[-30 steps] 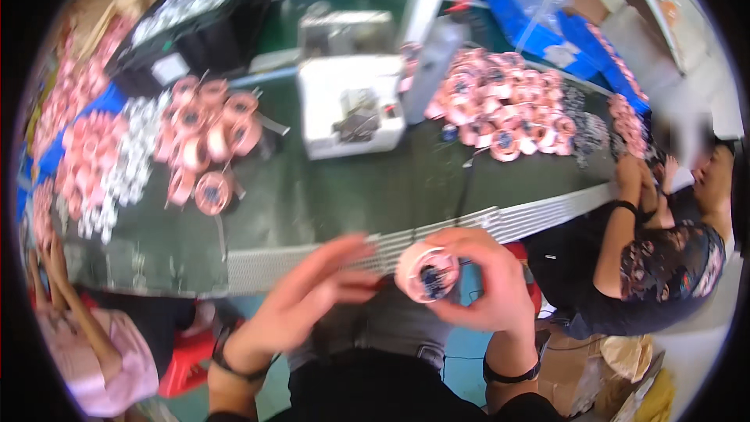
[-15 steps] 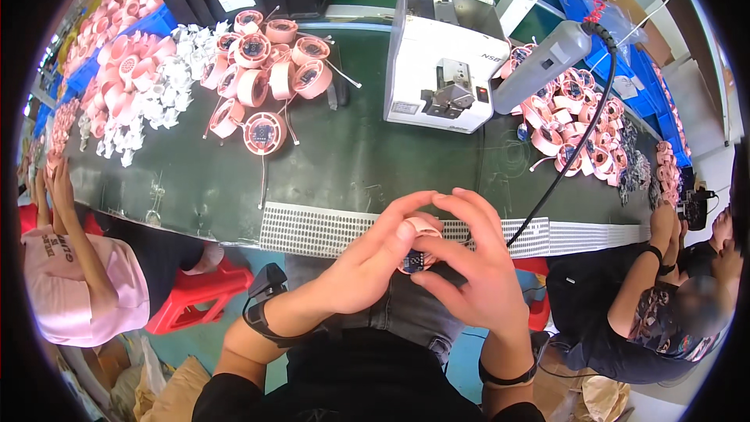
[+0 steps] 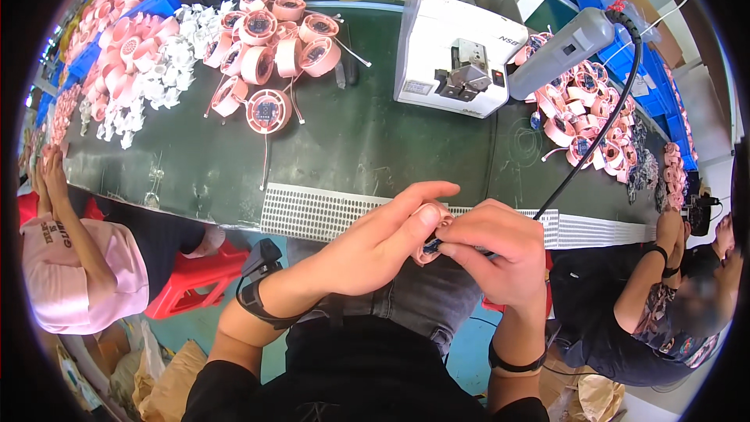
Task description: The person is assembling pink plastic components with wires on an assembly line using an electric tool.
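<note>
Below the green surface (image 3: 351, 148), our left hand (image 3: 375, 246) and right hand (image 3: 496, 246) have dropped slightly, fingers pinching the pink coil (image 3: 432, 244).

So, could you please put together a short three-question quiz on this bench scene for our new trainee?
1. True or false: both hands, the left hand and the right hand, close on one small pink coil held above the lap.
2. On the green table, what stands right of the pile of pink coils?
A. a white machine
B. a red stool
C. a cardboard box
3. Fill in: the grey hanging tool has a ____ cable.

Key: 1 true; 2 A; 3 black.
</note>
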The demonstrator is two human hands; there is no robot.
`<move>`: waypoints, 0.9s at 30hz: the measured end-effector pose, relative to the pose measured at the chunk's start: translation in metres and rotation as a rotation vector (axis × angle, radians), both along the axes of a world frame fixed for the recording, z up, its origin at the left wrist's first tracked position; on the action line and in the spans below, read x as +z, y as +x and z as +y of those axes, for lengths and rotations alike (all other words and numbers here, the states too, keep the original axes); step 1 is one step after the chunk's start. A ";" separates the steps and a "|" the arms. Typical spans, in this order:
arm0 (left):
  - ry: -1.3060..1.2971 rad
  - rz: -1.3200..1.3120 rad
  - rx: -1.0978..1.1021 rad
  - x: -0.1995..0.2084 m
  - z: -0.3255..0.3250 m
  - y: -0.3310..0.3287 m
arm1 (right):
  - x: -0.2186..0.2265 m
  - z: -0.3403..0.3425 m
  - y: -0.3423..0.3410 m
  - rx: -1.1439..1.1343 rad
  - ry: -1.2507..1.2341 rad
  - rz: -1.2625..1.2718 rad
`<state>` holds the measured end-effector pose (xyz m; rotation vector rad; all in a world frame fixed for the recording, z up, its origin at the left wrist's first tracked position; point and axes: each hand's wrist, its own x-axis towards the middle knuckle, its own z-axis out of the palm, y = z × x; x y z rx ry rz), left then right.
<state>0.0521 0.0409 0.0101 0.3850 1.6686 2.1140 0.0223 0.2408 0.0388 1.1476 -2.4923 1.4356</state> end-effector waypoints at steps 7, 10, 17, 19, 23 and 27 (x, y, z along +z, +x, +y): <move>0.050 -0.131 0.054 -0.004 0.001 0.000 | -0.011 -0.006 0.005 -0.050 0.002 0.033; -0.010 -0.141 0.046 0.000 0.001 -0.003 | -0.010 -0.008 0.009 -0.141 0.054 0.036; 0.071 -0.191 0.050 0.002 0.002 -0.002 | -0.020 -0.018 0.012 -0.367 -0.059 0.029; 0.161 -0.148 0.061 0.002 0.002 -0.002 | -0.025 -0.018 0.012 -0.381 -0.101 -0.095; 0.155 -0.130 0.045 0.000 0.001 -0.002 | -0.029 -0.019 0.011 -0.332 -0.254 -0.223; -0.111 0.008 0.088 -0.002 0.001 -0.006 | -0.031 -0.018 0.006 -0.290 -0.348 -0.379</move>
